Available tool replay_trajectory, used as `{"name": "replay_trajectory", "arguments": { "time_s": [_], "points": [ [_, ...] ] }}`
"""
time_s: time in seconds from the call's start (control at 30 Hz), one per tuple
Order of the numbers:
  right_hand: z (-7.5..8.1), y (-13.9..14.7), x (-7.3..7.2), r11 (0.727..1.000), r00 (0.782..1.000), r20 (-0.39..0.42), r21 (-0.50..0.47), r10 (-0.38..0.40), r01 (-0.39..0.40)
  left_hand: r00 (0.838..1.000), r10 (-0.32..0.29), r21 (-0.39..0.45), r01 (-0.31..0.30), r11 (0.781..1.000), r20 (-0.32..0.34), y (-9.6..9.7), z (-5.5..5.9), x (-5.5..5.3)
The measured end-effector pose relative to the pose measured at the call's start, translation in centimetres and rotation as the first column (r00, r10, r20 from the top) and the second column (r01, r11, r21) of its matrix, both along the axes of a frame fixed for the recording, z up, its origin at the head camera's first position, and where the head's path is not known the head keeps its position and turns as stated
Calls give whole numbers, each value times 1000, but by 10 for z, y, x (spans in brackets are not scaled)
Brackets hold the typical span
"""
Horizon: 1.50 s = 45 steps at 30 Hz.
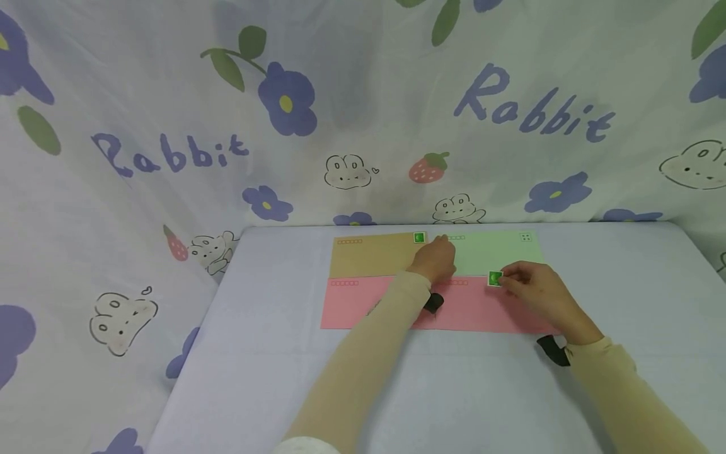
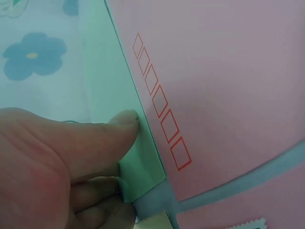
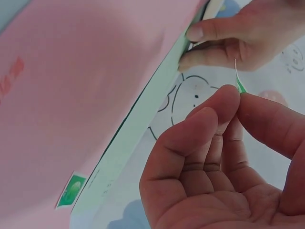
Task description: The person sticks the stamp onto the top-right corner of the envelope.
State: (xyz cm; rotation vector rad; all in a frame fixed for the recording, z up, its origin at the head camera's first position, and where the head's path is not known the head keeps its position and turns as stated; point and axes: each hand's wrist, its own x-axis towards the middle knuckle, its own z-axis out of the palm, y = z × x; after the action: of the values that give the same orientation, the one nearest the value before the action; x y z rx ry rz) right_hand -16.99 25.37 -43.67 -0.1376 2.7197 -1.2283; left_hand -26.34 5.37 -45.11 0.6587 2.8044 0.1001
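Note:
In the head view my left hand (image 1: 433,258) rests at the left end of a light green envelope (image 1: 490,253). Its thumb and fingertips press that edge in the left wrist view. My right hand (image 1: 539,293) pinches a small green stamp (image 1: 495,279) between thumb and fingers, raised over a pink envelope (image 1: 476,309). From the right wrist, the held stamp (image 3: 241,86) appears nearly edge-on. Another green stamp (image 3: 72,191) lies at the corner of the pink envelope (image 3: 90,86). A brown envelope (image 1: 368,258) bears a green stamp (image 1: 419,238) at its upper right corner.
A second pink envelope (image 1: 346,309) lies front left, partly under my left forearm. The green envelope's upper right corner has a small printed square (image 1: 525,237). All lie on a white-covered table (image 1: 272,302), with a patterned cloth (image 1: 363,113) hanging behind.

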Motion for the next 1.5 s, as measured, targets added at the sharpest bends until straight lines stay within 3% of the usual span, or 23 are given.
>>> {"name": "replay_trajectory", "arguments": {
  "time_s": [0.67, 1.0, 1.27, 1.5],
  "points": [
    [-2, 20, -16, 999, 999, 17, 17, -47, 47, 999, 46, -2, -46, 999, 16, 1, 2, 2],
    [0, 31, -25, 998, 998, 27, 20, -52, 52, 999, 33, -14, -33, 999, 18, 1, 4, 3],
    [-3, 41, -35, 996, 993, 81, -3, -87, 87, 999, 28, -16, -27, 999, 28, 1, 5, 5],
    [-3, 48, -43, 994, 992, 63, 24, -105, 104, 999, 35, -8, -35, 999, 27, 1, 4, 6]
  ]
}}
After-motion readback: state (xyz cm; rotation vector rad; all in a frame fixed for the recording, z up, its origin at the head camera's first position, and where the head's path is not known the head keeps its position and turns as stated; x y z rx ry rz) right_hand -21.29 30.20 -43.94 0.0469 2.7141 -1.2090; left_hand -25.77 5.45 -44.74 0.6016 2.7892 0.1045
